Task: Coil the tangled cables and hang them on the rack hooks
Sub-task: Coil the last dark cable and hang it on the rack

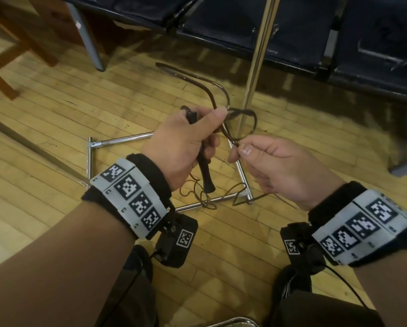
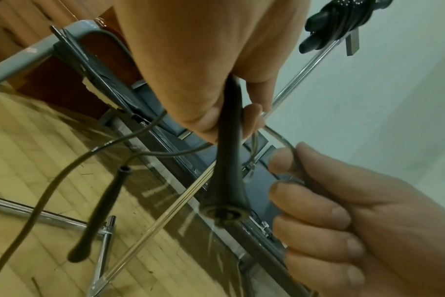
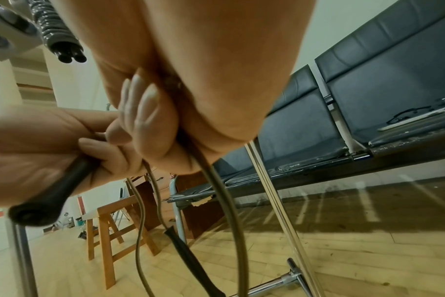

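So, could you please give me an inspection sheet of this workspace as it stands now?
Surface: wooden floor, bare boards, scuffed.
Job's things: black handle with thin cord; second handle hangs loose; chrome rack stands ahead.
Clutter: nothing seen.
Grips: left hand grips the handle; right hand pinches the cord.
Cables: cord loops between the hands, slack tangled at the rack base; black coil already on the rack.
Surroundings: dark bench seats, wooden stool.
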### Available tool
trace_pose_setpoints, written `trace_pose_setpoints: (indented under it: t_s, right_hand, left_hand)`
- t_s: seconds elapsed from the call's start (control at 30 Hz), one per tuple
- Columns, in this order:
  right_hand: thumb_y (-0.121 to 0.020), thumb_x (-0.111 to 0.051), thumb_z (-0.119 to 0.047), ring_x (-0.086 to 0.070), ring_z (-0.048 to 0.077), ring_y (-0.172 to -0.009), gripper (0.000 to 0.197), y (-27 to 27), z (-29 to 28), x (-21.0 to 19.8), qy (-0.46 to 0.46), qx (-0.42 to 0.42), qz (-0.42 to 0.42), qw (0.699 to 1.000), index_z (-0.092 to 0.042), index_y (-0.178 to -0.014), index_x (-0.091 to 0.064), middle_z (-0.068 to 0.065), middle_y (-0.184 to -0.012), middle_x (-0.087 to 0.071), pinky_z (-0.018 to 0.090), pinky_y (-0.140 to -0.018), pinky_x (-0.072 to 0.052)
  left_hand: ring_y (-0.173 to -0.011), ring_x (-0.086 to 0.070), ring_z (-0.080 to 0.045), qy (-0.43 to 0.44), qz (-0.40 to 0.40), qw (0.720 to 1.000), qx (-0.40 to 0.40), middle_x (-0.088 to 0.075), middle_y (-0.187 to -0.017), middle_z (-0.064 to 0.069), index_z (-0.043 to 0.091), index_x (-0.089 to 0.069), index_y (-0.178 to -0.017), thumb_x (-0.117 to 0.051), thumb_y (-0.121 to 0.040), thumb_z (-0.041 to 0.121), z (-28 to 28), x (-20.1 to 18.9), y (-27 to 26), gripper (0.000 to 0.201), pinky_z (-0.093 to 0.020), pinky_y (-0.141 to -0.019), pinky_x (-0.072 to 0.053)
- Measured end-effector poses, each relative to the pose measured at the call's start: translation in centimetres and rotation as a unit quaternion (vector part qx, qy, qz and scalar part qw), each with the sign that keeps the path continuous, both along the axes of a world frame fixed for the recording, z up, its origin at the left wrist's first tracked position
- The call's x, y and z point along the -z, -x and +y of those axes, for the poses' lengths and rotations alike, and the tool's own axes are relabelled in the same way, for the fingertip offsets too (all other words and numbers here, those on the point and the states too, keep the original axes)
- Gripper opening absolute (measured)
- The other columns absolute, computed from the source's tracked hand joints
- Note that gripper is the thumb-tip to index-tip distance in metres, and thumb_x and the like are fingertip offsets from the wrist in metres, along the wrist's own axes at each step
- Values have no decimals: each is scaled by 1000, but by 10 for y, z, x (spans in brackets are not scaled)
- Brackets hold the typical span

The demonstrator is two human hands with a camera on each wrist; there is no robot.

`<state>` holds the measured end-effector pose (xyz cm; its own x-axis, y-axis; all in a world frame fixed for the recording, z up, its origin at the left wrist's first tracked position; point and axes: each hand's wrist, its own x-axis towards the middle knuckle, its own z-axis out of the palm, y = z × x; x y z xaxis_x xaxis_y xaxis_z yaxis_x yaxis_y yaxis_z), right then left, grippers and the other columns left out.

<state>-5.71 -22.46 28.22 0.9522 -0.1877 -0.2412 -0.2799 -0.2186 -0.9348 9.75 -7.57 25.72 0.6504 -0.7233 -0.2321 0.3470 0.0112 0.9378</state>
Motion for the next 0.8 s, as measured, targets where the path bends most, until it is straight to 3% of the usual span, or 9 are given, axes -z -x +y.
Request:
trace_pose_setpoints:
  t_s: [0.1, 0.17, 0.37, 0.53, 0.63, 0.73, 0.8]
  right_hand:
    - [-108, -45, -34, -29, 24, -54, 31, 2, -1, 2, 14, 0, 7, 1000, -22, -98, -72, 10, -68, -39, 35, -47, -25]
    - [-108, -46, -32, -29, 21, -52, 31, 3, -2, 3, -2, 0, 10, 1000, -16, -98, -71, 8, -68, -39, 33, -45, -25]
    - [-109, -44, -31, -35, 27, -57, 32, 6, -6, 2, 8, 13, 7, 1000, -15, -94, -68, 8, -66, -44, 37, -50, -33]
    - [-110, -44, -28, -31, 26, -55, 31, 2, -1, 6, -28, 19, -10, 999, -11, -98, -67, 6, -66, -41, 35, -47, -28]
    - [-110, -45, -27, -31, 19, -52, 31, 0, 0, 7, -50, 28, -11, 998, -8, -96, -66, 3, -63, -39, 33, -46, -27]
    - [-110, -46, -27, -33, 21, -50, 32, 0, 1, 7, -52, 29, -14, 998, -6, -95, -66, 5, -62, -40, 32, -46, -29]
    - [-110, -47, -28, -37, 28, -52, 32, 1, 1, 5, -34, 24, -23, 999, -8, -94, -67, 11, -63, -43, 37, -48, -35]
  left_hand:
    - [-66, -58, -14, -22, -67, 996, 60, -63, -81, -4, 21, -73, -99, -70, -102, 30, -2, 1, 8, 10, -24, -55, -48]
    - [-65, -57, -13, -16, -82, 995, 48, -63, -79, -2, 19, -71, -100, -67, -102, 28, -2, -1, 7, 9, -23, -54, -48]
    - [-65, -56, -13, 59, 18, 997, -50, -66, -88, -4, 8, -65, -112, -63, -105, 25, 10, -10, -16, 18, -23, -52, -48]
    - [-66, -58, -13, 41, 49, 998, -5, -67, -87, -4, 4, -72, -112, -74, -98, 36, 2, -4, 1, 35, -23, -52, -49]
    - [-64, -57, -15, 39, 45, 997, 41, -64, -82, -7, 2, -72, -117, -72, -99, 34, -5, 0, 12, 37, -23, -53, -49]
    - [-64, -54, -20, 19, -12, 998, 56, -63, -74, -6, 14, -79, -105, -65, -104, 31, -7, 0, 18, 23, -25, -55, -47]
    - [-64, -55, -14, 25, -30, 999, 22, -66, -79, -4, 17, -80, -96, -62, -105, 28, -5, -4, 12, 23, -23, -53, -46]
